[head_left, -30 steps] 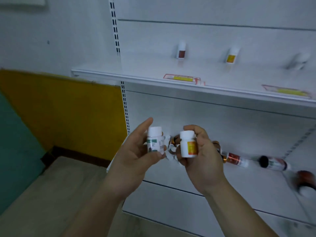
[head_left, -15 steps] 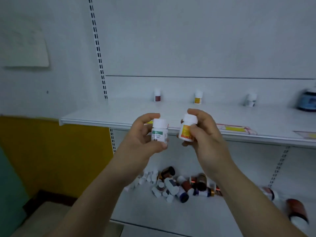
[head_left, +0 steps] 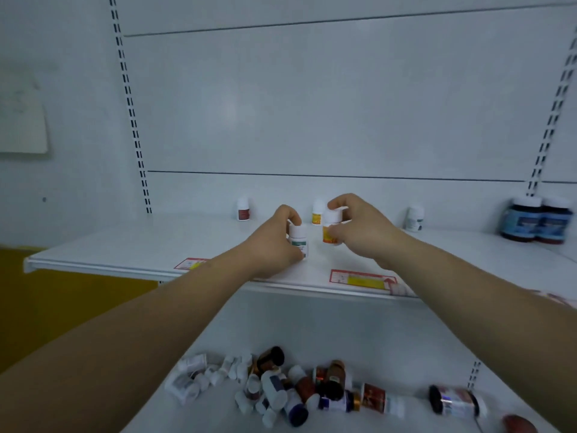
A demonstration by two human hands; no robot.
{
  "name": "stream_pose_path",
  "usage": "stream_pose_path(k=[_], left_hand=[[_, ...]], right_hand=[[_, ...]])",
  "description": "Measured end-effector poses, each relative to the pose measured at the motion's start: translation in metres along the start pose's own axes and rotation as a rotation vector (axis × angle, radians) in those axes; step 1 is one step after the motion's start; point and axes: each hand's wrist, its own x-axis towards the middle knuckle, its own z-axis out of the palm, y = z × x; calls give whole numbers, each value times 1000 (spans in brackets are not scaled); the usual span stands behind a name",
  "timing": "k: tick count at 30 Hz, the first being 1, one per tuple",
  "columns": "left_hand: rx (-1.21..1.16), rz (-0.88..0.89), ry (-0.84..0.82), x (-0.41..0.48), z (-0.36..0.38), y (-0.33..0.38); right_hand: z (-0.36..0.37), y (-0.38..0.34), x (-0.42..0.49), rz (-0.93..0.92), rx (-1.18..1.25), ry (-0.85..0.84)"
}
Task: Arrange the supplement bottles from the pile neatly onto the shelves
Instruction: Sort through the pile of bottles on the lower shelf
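left fingers (head_left: pixel 292 214) were clamped round a green-label bottle (head_left: pixel 298 240), right fingers (head_left: pixel 338 201) round an orange-label bottle (head_left: pixel 330 227), both upright over the upper shelf (head_left: pixel 131 245). the pile (head_left: pixel 281 385) lay on the lower shelf (head_left: pixel 390 339).

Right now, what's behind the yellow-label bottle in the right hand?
A second yellow-label bottle stands at the back of the shelf, just behind and left of the held bottle. The right hand covers what lies directly behind and to the right, so that is unknown.
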Motion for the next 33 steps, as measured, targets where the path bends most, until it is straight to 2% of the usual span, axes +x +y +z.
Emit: stream_pose_path(k=[6,14,20,29,33], left_hand=[[132,3,3,32,19,-2],[60,25,30,49,25,-22],[43,56,45,54,27,-26],[58,75,51,58,29,-30],[53,79,63,58,30,-30]], right_hand=[[0,33,47,30,-223,-48],[10,57,96,14,-447,1],[13,68,117,53,-493,87],[16,71,139,66,-624,100],[20,74,144,64,-605,113]])
